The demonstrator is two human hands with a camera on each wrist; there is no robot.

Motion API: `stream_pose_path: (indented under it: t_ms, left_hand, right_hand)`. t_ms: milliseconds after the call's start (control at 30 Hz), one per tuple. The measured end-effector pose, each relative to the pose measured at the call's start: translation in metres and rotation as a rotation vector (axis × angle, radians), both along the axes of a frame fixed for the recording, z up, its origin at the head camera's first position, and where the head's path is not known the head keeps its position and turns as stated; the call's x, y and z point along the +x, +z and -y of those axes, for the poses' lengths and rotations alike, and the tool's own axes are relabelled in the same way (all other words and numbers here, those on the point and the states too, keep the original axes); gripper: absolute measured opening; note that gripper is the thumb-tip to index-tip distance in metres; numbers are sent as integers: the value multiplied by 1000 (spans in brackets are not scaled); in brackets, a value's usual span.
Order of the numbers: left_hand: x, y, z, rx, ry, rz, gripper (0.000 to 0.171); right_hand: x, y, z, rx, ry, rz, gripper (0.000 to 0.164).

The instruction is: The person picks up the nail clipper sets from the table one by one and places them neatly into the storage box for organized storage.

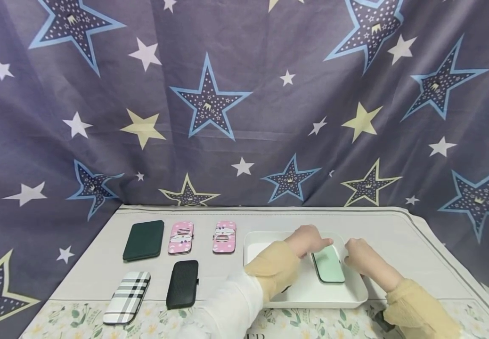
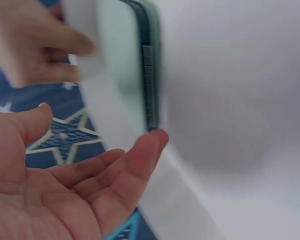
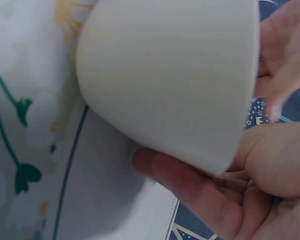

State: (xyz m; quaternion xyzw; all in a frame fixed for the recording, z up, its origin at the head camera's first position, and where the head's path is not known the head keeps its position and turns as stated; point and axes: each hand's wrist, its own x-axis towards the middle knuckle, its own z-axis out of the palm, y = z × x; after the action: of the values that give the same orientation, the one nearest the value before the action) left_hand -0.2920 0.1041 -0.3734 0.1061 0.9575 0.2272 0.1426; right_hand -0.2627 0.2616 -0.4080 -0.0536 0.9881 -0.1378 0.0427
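Note:
A slim mint-green case [image 1: 329, 265] with a dark edge lies in the white tray [image 1: 312, 304], toward its right end. Its hinged side [image 2: 148, 85] shows in the left wrist view. My left hand [image 1: 307, 239] reaches over the tray; one fingertip is at the end of the case, while the thumb stands apart from it. At the tray's right wall is my right hand [image 1: 365, 258]. In the right wrist view, its fingers [image 3: 177, 175] lie along the outside of that wall, and the thumb side goes out of sight behind the rim. A small dark thing shows partly beneath the left sleeve.
Left of the tray lie a dark green case [image 1: 143, 240], two pink cartoon cases [image 1: 181, 238], a black case [image 1: 183, 284] and a plaid case [image 1: 127, 297]. A floral cloth [image 1: 75, 320] covers the table's front edge. Behind hangs a star-patterned curtain [image 1: 236, 61].

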Motion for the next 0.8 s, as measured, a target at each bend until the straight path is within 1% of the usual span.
stream_pose_path:
  t_ms: [100, 167, 233, 300, 400, 500, 633, 700, 800]
  left_hand:
    - [8, 16, 9, -12, -58, -2, 61]
    - [14, 26, 17, -9, -101, -31, 68]
    - [21, 35, 27, 23, -143, -65, 75]
    - [27, 42, 39, 79, -186, -115, 81]
    - [36, 49, 59, 144, -268, -220, 86]
    - [47, 52, 80, 175, -318, -316, 90]
    - [63, 50, 107, 128, -316, -452, 91]
    - [70, 47, 121, 85, -311, -534, 89]
    - [79, 37, 144, 32, -306, -641, 87]
  right_hand:
    - [-1, 1, 1, 12, 0, 9, 22]
    - [-1, 1, 1, 22, 2, 14, 22]
    - [-1, 2, 1, 33, 6, 12, 22]
    - [-1, 2, 1, 38, 12, 3, 22]
    - [-1, 2, 0, 41, 12, -5, 20]
    - [-1, 1, -1, 41, 6, 1, 20]
    - [-2, 0, -2, 48, -3, 18, 22]
    - [-3, 0, -1, 48, -5, 27, 22]
    - [-2, 1, 0, 38, -15, 51, 22]
